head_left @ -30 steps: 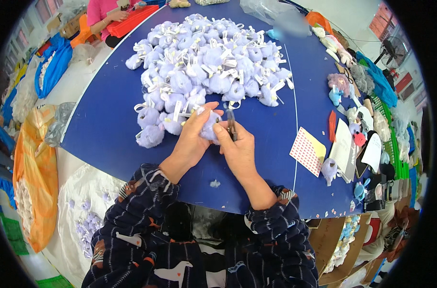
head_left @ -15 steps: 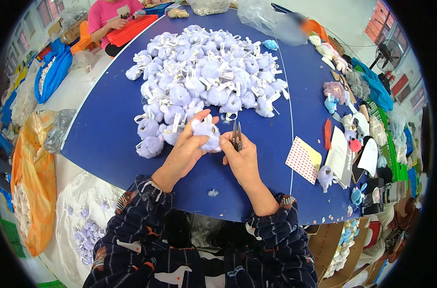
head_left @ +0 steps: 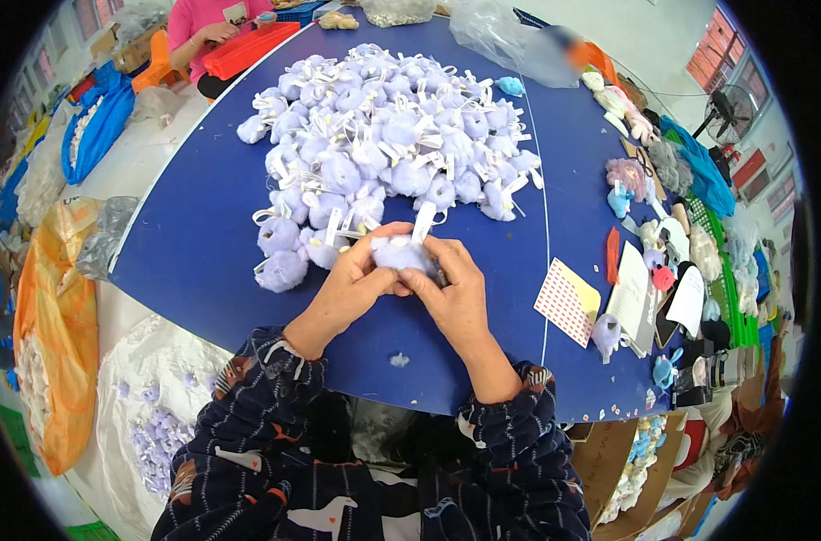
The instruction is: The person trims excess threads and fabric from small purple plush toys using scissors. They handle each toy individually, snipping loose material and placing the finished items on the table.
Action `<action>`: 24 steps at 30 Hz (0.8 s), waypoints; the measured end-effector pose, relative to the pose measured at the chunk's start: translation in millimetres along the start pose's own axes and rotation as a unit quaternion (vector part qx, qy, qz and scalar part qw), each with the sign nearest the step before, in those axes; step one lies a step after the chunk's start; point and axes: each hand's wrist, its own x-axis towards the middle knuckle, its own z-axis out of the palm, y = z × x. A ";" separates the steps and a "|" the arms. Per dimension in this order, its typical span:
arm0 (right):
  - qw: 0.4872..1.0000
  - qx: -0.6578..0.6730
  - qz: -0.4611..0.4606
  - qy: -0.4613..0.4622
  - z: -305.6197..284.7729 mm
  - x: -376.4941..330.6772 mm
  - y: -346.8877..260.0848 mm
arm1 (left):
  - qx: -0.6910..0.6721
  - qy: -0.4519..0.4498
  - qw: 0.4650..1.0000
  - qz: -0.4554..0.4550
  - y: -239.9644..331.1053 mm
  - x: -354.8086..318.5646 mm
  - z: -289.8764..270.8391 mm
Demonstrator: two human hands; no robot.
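Note:
Both hands are closed around a small lavender plush piece (head_left: 403, 255) above the near part of the blue table. My left hand (head_left: 354, 281) grips its left side, thumb in front. Pressed against its right side are the thumb and fingers of my right hand (head_left: 453, 290). A white tag (head_left: 424, 222) sticks up from the plush between the hands. The small snips are mostly hidden; only a dark sliver shows by my right fingers. Just beyond lies a large heap of similar lavender plush pieces (head_left: 397, 131) with white tags and loops.
The blue table (head_left: 207, 243) carries a sticker sheet (head_left: 568, 302), an open notebook (head_left: 628, 302) and a lone lavender plush (head_left: 607, 335) at right. Far left, a person in pink works by a red tray (head_left: 251, 50). An orange sack (head_left: 59, 334) and white sheet stand at lower left.
My right hand has come in onto the plush, and its snips, earlier pointing up, are now mostly out of sight. The plush has turned, with its white tag now standing up.

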 end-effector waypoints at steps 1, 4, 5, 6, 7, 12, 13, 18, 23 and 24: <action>1.000 0.002 0.001 -0.002 -1.0 0.5 4.3 | -0.006 0.003 1.000 0.000 2.1 -0.7 2.3; 1.000 0.007 0.016 -0.019 -4.8 0.4 11.4 | 0.019 0.017 0.999 0.018 0.2 -1.9 6.2; 0.999 0.010 0.028 -0.034 -3.6 -0.5 7.4 | 0.055 0.026 0.997 0.036 -7.2 -1.6 2.3; 0.998 0.013 0.040 -0.049 -3.5 -1.1 3.5 | 0.091 0.035 0.994 0.053 -12.0 -1.3 0.0; 0.997 0.007 0.061 -0.054 -4.3 -1.8 1.0 | 0.061 0.043 0.996 0.044 -6.7 -2.4 4.9; 0.978 0.079 0.172 -0.087 -7.5 0.7 -1.3 | 0.012 0.048 0.998 0.031 -10.8 -3.4 2.6; 0.966 0.117 0.201 -0.111 -7.2 4.0 -3.5 | 0.000 0.040 0.998 0.040 -9.2 -3.5 1.3; 0.924 0.235 0.295 -0.066 -14.7 6.5 -4.0 | -0.015 -0.004 1.000 0.010 -6.5 -3.6 0.3; 0.971 0.093 0.221 -0.009 -5.7 0.3 2.8 | 0.026 0.010 1.000 -0.007 -7.8 -3.7 3.2; 0.974 0.112 0.198 -0.001 -7.7 -1.5 7.4 | 0.028 0.004 0.999 -0.020 -6.4 -2.6 6.6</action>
